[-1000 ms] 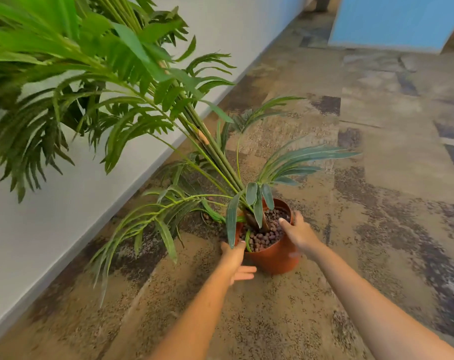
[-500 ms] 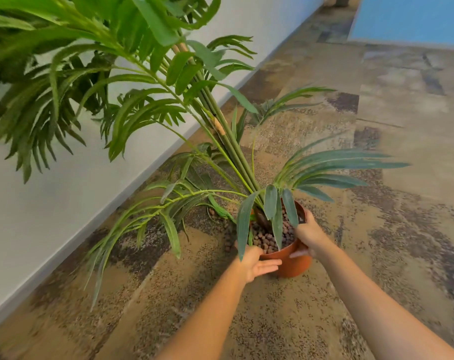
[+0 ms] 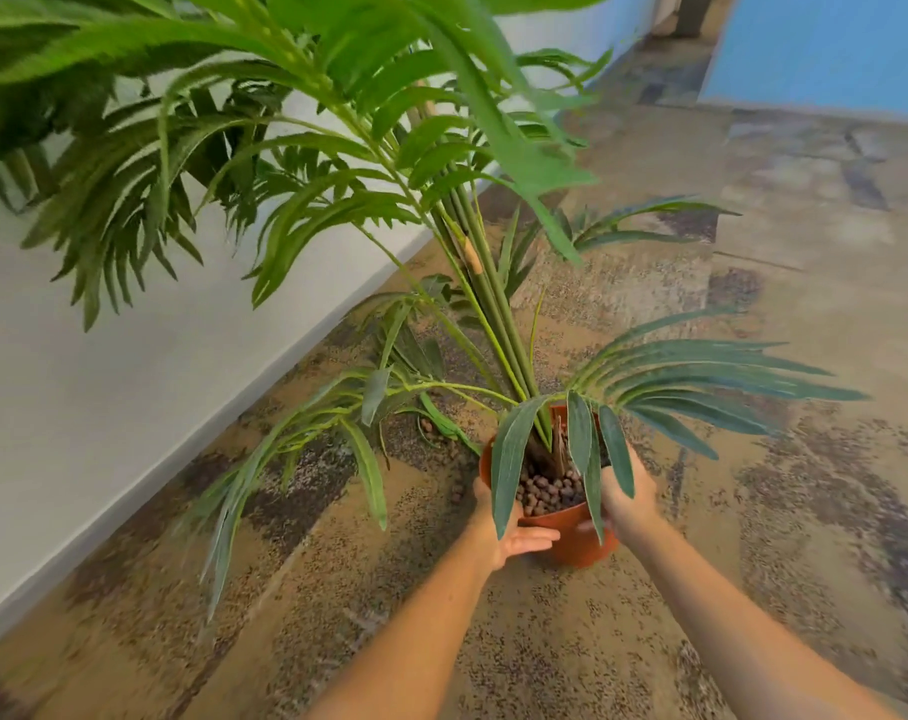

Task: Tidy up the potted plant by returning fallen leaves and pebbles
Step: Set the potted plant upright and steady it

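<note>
I see the terracotta pot [image 3: 571, 543] on the patterned carpet [image 3: 753, 511], sitting between both hands at the lower centre of the view; left hand [image 3: 504, 532] is pressed on the pot's 9 o'clock side, thumb up at the rim, fingers [image 3: 532, 538] curled round the wall toward the front, so grasping the pot; right hand [image 3: 626, 498] is on the 3 o'clock side, palm flat against the rim and wall, also gripping the pot, though a drooping leaf covers part of it and I can't see its fingertips clearly; both forearms come in from 5 and 6 o'clock of the frame; pot is filled with brown pebbles [image 3: 550, 493] up near the rim, plant stems [image 3: 498, 314] rise from the middle of it and lean toward 11 o'clock, big green fronds [image 3: 337, 122] fill the upper left of the view over the white wall [image 3: 104, 381]; darker bluish leaves [image 3: 701, 376] fan out from the pot toward 2 to 3 o'clock, three more hang over the near rim between my hands; a few loose pebbles [image 3: 431, 426] lie on the carpet at about 10 o'clock from the pot, near but apart from the left hand, one more pebble cluster [image 3: 458, 492] just beside the left hand's thumb side; low fronds [image 3: 296, 449] sprawl over the carpet at 9 o'clock of the pot; frame is motion blurred at the edges; blue panel [image 3: 831, 44] at 1 o'clock far back
</note>
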